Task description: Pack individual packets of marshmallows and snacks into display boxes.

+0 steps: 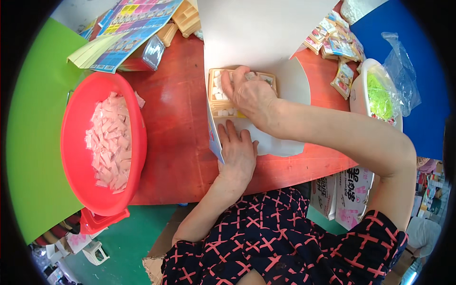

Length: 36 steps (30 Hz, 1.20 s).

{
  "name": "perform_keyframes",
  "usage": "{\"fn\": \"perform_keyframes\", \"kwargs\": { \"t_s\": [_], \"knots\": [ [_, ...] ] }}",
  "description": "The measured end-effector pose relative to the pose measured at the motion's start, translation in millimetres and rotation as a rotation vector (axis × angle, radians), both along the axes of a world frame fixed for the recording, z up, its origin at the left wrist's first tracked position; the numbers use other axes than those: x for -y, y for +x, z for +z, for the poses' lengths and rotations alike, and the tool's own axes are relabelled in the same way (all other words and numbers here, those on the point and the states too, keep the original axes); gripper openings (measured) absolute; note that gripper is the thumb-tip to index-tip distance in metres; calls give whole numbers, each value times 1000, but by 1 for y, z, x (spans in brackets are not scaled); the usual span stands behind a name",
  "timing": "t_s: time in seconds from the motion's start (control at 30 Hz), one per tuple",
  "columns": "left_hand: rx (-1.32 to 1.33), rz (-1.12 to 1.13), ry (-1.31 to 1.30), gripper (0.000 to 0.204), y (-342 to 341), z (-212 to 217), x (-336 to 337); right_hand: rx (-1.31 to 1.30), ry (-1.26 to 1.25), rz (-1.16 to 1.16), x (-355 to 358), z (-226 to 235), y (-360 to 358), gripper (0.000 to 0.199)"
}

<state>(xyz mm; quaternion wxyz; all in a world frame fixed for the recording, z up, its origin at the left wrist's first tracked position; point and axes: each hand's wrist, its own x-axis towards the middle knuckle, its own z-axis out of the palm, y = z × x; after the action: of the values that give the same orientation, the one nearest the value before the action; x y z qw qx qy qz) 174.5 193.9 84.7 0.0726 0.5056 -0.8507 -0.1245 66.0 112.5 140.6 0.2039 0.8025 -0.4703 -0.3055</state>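
Observation:
A tan compartment tray (pixel 212 97) with small white blocks (pixel 218 88) in it sits on a white card sheet (pixel 285 137) that stands up tall behind it. My right hand (pixel 254 99) reaches over the tray from the right, its fingers bent down into it. The fingertips are partly hidden, and what they pinch cannot be made out. Just in front of the tray, my left hand (pixel 236 154) rests on the card near its left edge, fingers stretched out and holding nothing. Part of the tray is covered by my right hand.
On the red table (pixel 175 118), a red basin (pixel 71 142) of small pinkish packets (pixel 111 142) stands left. At right are filled tan trays (pixel 343 80) and a white basin (pixel 360 102) with green packets (pixel 380 97). Printed sheets (pixel 137 38) lie far left.

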Motion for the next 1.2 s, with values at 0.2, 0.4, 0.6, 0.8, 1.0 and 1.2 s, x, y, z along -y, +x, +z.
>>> {"fn": "perform_keyframes", "kwargs": {
  "t_s": [0.2, 0.4, 0.6, 0.8, 1.0, 1.2],
  "knots": [
    [12, 7, -29, 35, -3, 1, 4, -144, -1, -152, -17, 12, 17, 79],
    [17, 23, -81, 31, -5, -4, -2, -159, -138, 82, 0, 1, 4, 69],
    [-39, 70, -34, 30, 3, -5, -9, 31, -236, 63, -1, -11, 14, 61],
    [-156, 111, 16, 33, 19, 6, 7, -49, -51, 141, 18, 10, 27, 62],
    [-495, 202, 48, 33, 12, -2, 37, 83, -38, 146, 16, 15, 28, 69],
    [-635, 229, 55, 47, 15, -12, 44, 70, -82, 173, 17, 10, 26, 81]
  ]
}}
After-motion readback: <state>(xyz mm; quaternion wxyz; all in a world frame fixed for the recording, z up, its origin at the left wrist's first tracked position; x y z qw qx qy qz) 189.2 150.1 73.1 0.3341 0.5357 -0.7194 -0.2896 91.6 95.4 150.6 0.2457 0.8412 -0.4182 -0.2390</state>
